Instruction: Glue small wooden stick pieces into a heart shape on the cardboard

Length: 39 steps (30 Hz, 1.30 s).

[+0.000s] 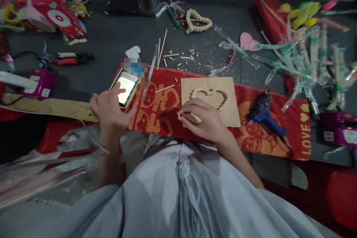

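My left hand (111, 109) lies over a smartphone (127, 88) with a lit screen; a finger touches the glass, and the thumb is spread apart. My right hand (205, 121) rests above the lower left of a tan cardboard square (232, 113). Its thumb and forefinger are pinched together, and whatever is between the tips is too small to name. On the cardboard is a heart outline (223, 98) made of small pale pieces, partly covered by my right hand. A thin wooden stick (165, 88) lies between the hands on the red patterned towel (156, 121).
A blue glue gun (266, 113) lies right of the cardboard. Cut stick pieces (186, 58) and a pale heart frame (198, 21) are farther back. Plastic-wrapped stems (306, 55) crowd the right. Pliers (69, 58) and a purple box (41, 83) sit left.
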Motion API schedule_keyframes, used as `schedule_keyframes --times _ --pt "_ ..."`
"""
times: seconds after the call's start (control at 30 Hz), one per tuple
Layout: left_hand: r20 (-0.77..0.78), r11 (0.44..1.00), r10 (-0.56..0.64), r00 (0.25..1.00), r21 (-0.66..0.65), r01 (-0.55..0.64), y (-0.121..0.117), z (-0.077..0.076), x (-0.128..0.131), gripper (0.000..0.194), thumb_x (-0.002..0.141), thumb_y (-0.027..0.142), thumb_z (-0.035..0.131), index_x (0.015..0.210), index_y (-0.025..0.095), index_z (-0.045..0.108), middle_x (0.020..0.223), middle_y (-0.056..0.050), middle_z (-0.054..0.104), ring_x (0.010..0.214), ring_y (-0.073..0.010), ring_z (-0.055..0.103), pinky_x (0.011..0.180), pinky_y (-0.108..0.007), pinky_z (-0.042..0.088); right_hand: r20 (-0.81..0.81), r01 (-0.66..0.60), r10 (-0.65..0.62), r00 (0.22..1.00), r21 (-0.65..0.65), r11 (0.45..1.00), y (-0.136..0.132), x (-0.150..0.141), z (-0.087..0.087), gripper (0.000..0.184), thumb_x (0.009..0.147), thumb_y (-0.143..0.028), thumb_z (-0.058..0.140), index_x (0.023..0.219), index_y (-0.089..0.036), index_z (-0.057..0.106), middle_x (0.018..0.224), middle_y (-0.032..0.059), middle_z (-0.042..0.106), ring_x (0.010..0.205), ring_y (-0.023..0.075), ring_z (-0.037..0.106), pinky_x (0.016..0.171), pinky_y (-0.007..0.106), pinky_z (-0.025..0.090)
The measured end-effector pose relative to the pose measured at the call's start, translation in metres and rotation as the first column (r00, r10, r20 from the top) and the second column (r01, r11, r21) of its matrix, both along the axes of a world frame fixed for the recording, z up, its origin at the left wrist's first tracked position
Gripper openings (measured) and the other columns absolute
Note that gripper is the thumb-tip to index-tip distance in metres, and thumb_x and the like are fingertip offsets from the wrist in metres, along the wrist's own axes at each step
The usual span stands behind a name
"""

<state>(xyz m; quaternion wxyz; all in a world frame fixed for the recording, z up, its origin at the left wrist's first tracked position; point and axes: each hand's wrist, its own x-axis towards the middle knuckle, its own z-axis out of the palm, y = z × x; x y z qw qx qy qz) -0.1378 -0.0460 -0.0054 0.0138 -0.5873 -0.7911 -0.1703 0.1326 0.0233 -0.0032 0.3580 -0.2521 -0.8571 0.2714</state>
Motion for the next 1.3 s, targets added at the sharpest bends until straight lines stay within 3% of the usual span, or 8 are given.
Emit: schedule_keyframes --times 0.1,0.2,0.4,0.53,0.83,1.0,1.3 --pt "-0.023 0.996 -0.015 1.0 0.092 0.017 -0.002 0.001 -0.001 0.07 0.084 0.049 0.058 0.141 0.01 0.05 0.128 -0.014 0.069 0.122 -0.032 0.057 0.119 -0.051 0.026 -0.005 0.003 -0.003 1.0 -0.021 1.0 0.0 0.0 0.001 0.003 0.093 -0.022 0.063 0.094 -0.021 0.066 0.09 0.0064 0.074 0.086 0.0176 0.07 0.077 0.031 0.06" --pt "-0.014 0.978 -0.038 0.999 0.203 0.04 -0.002 0.002 0.0 0.057 0.085 0.043 0.058 0.131 0.01 0.058 0.113 -0.015 0.073 0.109 -0.0302 0.063 0.109 -0.048 0.04 -0.003 0.004 -0.004 1.0 -0.028 1.0 0.0 0.0 0.001 0.003 0.093 -0.022 0.063 0.093 -0.021 0.066 0.089 0.0063 0.073 0.086 0.0176 0.07 0.077 0.031 0.06" --pt "0.204 0.959 -0.161 0.966 0.265 0.104 -0.003 0.005 0.028 0.031 0.088 0.035 0.055 0.11 0.02 0.071 0.083 -0.005 0.073 0.083 -0.0213 0.067 0.088 -0.037 0.054 0.004 -0.006 0.006 1.0 0.017 1.0 -0.001 -0.004 0.002 0.002 0.092 -0.021 0.065 0.093 -0.019 0.065 0.089 0.0072 0.073 0.083 0.0173 0.07 0.074 0.029 0.059" --pt "0.421 0.958 -0.278 0.864 0.183 0.219 -0.005 0.002 0.051 0.027 0.088 0.032 0.057 0.104 0.019 0.075 0.081 -0.003 0.074 0.07 -0.0146 0.066 0.071 -0.027 0.055 -0.007 -0.007 0.007 1.0 0.013 1.0 -0.002 -0.008 0.002 0.003 0.094 -0.022 0.063 0.093 -0.02 0.066 0.089 0.0067 0.073 0.082 0.0173 0.068 0.074 0.03 0.058" --pt "0.779 0.965 -0.191 0.597 0.04 0.258 -0.002 0.004 0.071 0.026 0.084 0.037 0.062 0.095 0.02 0.078 0.08 -0.005 0.077 0.066 -0.0158 0.069 0.064 -0.026 0.056 -0.036 0.056 -0.054 0.998 0.066 0.996 -0.002 -0.012 0.001 0.004 0.094 -0.023 0.062 0.094 -0.022 0.066 0.087 0.0062 0.073 0.081 0.0177 0.068 0.074 0.031 0.058" --pt "0.876 0.969 -0.12 0.468 0.001 0.246 -0.002 0.001 0.074 0.028 0.084 0.04 0.065 0.097 0.017 0.076 0.076 -0.005 0.076 0.063 -0.0159 0.069 0.062 -0.027 0.057 -0.042 0.06 -0.056 0.998 0.088 0.994 -0.002 -0.011 0.002 0.001 0.093 -0.021 0.064 0.093 -0.02 0.065 0.087 0.0061 0.073 0.081 0.0172 0.068 0.073 0.03 0.058" --pt "0.947 0.971 -0.03 0.32 -0.049 0.235 0.005 0.007 0.082 0.031 0.075 0.046 0.075 0.087 0.018 0.072 0.065 -0.001 0.069 0.055 -0.0139 0.063 0.054 -0.025 0.054 -0.028 0.065 -0.062 0.998 0.095 0.993 -0.001 -0.008 -0.001 0.003 0.093 -0.02 0.063 0.093 -0.021 0.065 0.088 0.0064 0.072 0.081 0.0175 0.067 0.073 0.031 0.057"
